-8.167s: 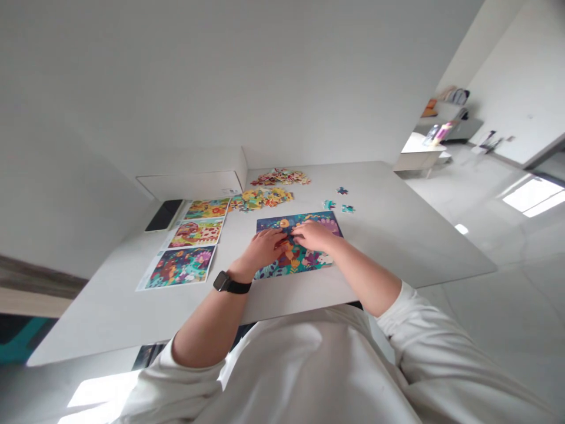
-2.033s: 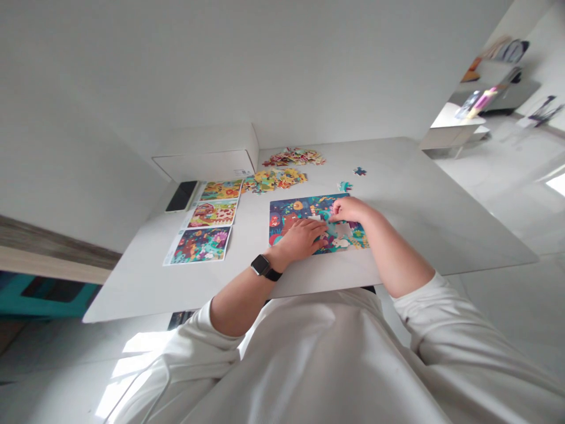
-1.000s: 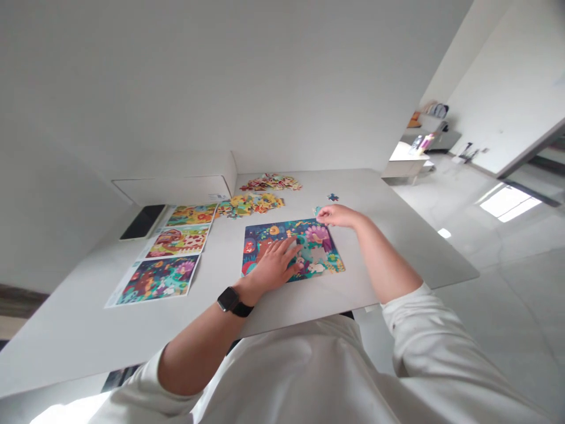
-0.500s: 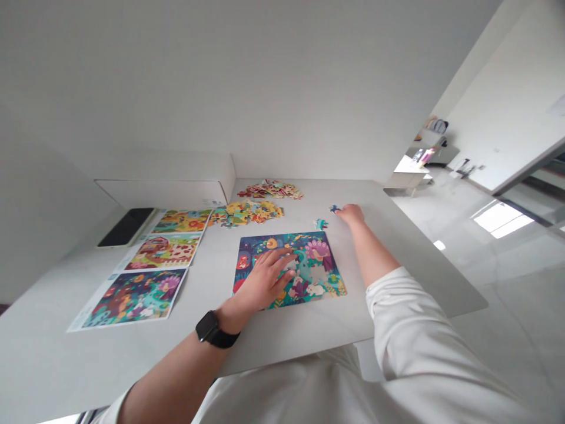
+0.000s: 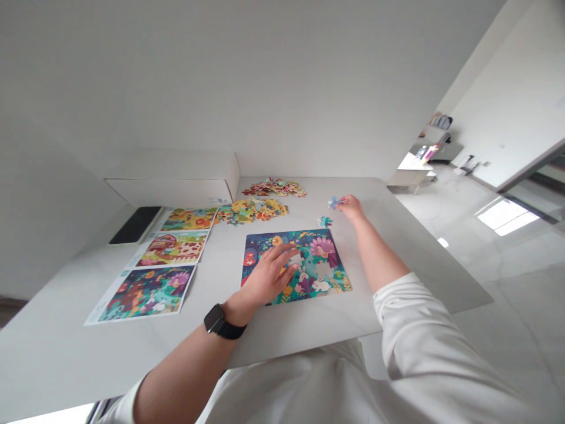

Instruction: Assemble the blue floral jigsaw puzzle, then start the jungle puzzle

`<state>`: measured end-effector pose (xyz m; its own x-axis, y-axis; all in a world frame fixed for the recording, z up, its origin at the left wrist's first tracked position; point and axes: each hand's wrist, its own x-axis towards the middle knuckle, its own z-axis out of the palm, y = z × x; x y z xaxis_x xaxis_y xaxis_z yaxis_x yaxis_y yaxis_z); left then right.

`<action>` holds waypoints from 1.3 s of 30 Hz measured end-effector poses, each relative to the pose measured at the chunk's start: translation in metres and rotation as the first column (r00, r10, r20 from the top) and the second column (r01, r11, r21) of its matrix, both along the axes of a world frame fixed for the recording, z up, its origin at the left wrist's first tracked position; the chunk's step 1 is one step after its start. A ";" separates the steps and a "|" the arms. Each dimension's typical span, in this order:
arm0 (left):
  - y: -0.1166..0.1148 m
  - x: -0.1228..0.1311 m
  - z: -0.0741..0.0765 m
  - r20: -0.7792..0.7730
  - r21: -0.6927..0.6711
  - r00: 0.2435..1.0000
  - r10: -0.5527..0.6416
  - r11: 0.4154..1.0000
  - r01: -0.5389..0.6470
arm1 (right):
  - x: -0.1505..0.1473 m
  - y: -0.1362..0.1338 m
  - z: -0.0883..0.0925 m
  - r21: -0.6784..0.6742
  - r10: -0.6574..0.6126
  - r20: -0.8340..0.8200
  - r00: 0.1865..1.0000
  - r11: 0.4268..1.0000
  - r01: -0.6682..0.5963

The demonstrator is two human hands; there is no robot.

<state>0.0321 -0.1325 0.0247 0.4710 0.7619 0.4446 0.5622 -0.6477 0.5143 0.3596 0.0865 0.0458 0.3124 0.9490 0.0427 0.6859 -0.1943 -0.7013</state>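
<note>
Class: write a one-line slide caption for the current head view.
Left hand spread over a jigsaw with gaps, right hand holding a blue piece near a teal piece.

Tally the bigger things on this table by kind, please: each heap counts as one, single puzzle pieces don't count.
Printed pictures: 3
Heaps of puzzle pieces: 2
Partly filled puzzle: 1
Dark-screened device: 1
White box: 1
Total: 8

The right hand (image 5: 352, 208) pinched a blue piece (image 5: 333, 202) near a teal piece (image 5: 325, 221); the left hand (image 5: 268, 274) lay on the puzzle (image 5: 323, 250).
</note>
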 end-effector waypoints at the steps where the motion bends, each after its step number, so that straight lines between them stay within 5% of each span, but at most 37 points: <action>1: 0.001 -0.001 0.000 0.030 -0.011 1.000 -0.005 1.000 0.005 | -0.004 -0.006 0.006 0.039 0.042 -0.071 0.997 0.998 -0.039; 5: 0.008 -0.004 -0.003 0.214 -0.158 0.975 0.066 0.987 -0.032 | -0.023 -0.042 0.032 0.187 0.289 -0.318 0.903 0.953 -0.239; 9: 0.014 -0.007 -0.006 0.447 -0.376 0.861 0.244 0.924 -0.067 | -0.045 -0.096 0.052 0.306 0.474 -0.399 0.785 0.876 -0.373; 15: 0.017 -0.011 0.001 0.576 -0.459 0.745 0.337 0.887 -0.046 | -0.083 -0.158 0.047 0.361 0.525 -0.550 0.650 0.851 -0.382; 22: 0.015 -0.011 0.000 0.502 -0.479 0.792 0.348 0.874 -0.080 | -0.105 -0.163 0.001 0.129 0.305 -0.782 0.543 0.932 -0.339; 28: 0.015 -0.009 0.003 0.484 -0.441 0.811 0.329 0.892 -0.099 | -0.105 -0.165 -0.007 0.169 0.376 -0.728 0.573 0.909 -0.381; 39: 0.017 -0.009 -0.003 0.521 -0.512 0.815 0.253 0.857 0.061 | -0.117 -0.175 -0.014 0.227 0.503 -0.636 0.585 0.847 -0.481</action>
